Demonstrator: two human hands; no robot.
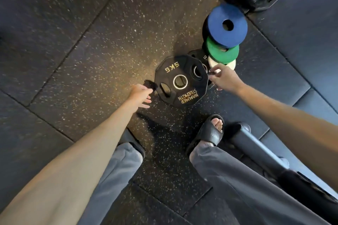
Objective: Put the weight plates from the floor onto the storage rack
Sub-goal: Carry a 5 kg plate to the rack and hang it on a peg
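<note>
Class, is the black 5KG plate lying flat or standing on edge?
Lying roughly flat: the 5KG plate shows its full lettered face and centre hole from above. Whether it is lifted, cannot tell.

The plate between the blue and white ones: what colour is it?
Green plate; head view.

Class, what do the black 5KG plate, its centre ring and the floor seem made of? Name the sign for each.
5KG plate: likely rubber-coated, matte black with little glare. Centre ring: metal, bright shiny rim. Floor: probably rubber tiles, dull, speckled, with visible seams.
</note>
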